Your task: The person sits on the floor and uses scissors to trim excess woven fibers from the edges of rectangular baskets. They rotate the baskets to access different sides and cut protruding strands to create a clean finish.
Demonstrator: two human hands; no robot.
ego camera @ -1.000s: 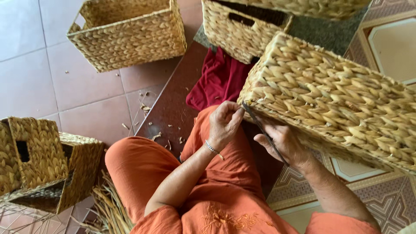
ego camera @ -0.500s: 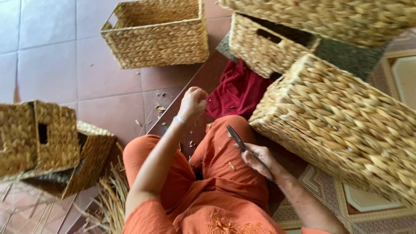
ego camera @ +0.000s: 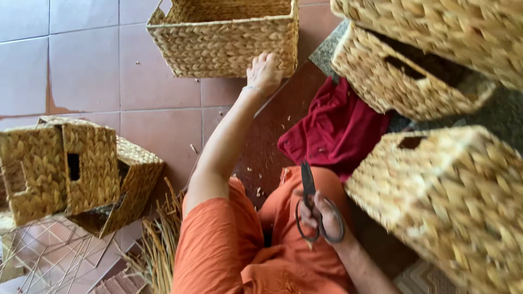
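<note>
Tiled floor, reddish-brown, person seated in orange clothes with woven baskets all round.

Right hand (ego camera: 321, 215) is closed through the loops of dark scissors (ego camera: 311, 207), blades shut and pointing away, held over the right thigh. Left hand (ego camera: 263, 72) is stretched far out, fingers spread and touching the near wall of an open basket (ego camera: 226, 41) at far centre; bracelet on that wrist; not gripping anything that I can see. Red cloth (ego camera: 335, 130) lies on the floor just beyond the scissors. Large blurred basket (ego camera: 452, 201) sits near right, close beside the scissors hand. Two more baskets (ego camera: 403, 76) far right. Stacked small baskets (ego camera: 71, 169) at left, loose straw (ego camera: 158, 245) near them.
</note>
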